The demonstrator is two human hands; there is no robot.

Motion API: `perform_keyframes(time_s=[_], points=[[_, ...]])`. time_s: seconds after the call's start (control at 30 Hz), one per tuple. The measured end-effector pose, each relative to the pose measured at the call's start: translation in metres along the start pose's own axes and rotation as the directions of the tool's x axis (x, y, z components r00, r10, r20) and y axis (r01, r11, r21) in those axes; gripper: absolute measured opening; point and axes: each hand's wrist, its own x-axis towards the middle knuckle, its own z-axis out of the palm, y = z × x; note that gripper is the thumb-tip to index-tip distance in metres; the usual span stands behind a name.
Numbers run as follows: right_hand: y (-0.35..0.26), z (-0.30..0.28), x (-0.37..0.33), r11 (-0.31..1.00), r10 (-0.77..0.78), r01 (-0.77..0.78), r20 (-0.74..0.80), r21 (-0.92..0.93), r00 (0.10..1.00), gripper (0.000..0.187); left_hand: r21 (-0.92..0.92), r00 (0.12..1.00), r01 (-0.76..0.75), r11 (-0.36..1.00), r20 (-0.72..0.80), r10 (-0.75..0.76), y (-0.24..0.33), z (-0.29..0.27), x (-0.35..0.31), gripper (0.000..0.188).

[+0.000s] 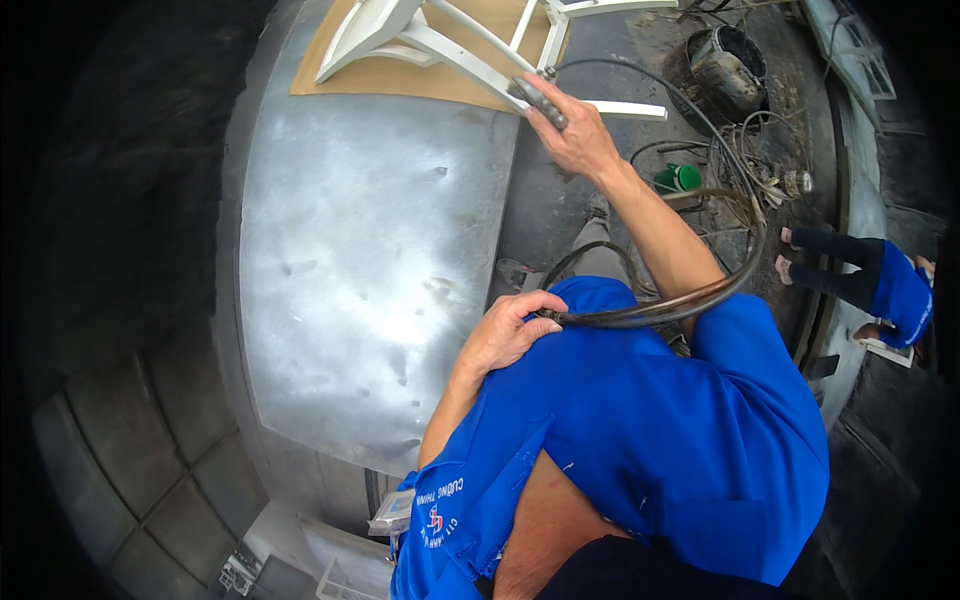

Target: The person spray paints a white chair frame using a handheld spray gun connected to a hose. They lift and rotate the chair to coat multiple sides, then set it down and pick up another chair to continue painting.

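My right hand (582,140) is stretched forward, fingers closed round a grey metal spray gun (538,101) with a thin dark hose (640,66) running off it. Beside the gun lies a white wooden chair (455,55), tipped over on a tan board (400,84); its upper part runs out of view. Nearer my body, my left hand (507,328) pinches a bundle of dark hose (650,312) against the front of my blue shirt. The hose loops round to the right, past my right forearm.
A grey metal-topped table (370,250) carries the board. Right of it on the stained floor stand a black bucket (728,75) and a green container (680,178) among tangled hoses. Farther right, another person in blue (895,295) bends over a white piece (888,350).
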Motion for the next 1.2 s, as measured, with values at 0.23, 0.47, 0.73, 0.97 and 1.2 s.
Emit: perform_keyframes(time_s=[0.23, 0.47, 0.73, 0.97, 1.2], points=[[-0.021, 0.012, 0.038, 0.979, -0.201, 0.203, -0.078, 0.018, 0.977, 0.049, -0.002, 0.999, 0.030, 1.000, -0.040, -0.030, -0.005, 0.003, -0.009, 0.022], [-0.003, -0.009, -0.009, 1.000, -0.025, 0.025, 0.052, 0.007, 0.998, 0.049, -0.032, 0.999, 0.013, 0.999, -0.037, -0.014, -0.006, 0.007, -0.006, 0.023], [0.026, -0.044, -0.067, 0.959, 0.261, -0.252, 0.064, -0.128, 0.963, 0.051, -0.015, 0.999, -0.033, 0.999, 0.011, 0.033, 0.001, 0.010, 0.006, 0.024], [0.030, -0.043, -0.065, 0.967, 0.250, -0.248, 0.039, -0.055, 0.967, 0.051, 0.010, 1.000, 0.006, 1.000, 0.025, -0.006, 0.005, 0.014, 0.009, 0.024], [0.042, -0.034, -0.064, 0.987, 0.156, -0.155, 0.021, -0.044, 0.988, 0.051, -0.030, 1.000, 0.018, 0.999, 0.004, -0.018, 0.003, 0.018, 0.014, 0.024]])
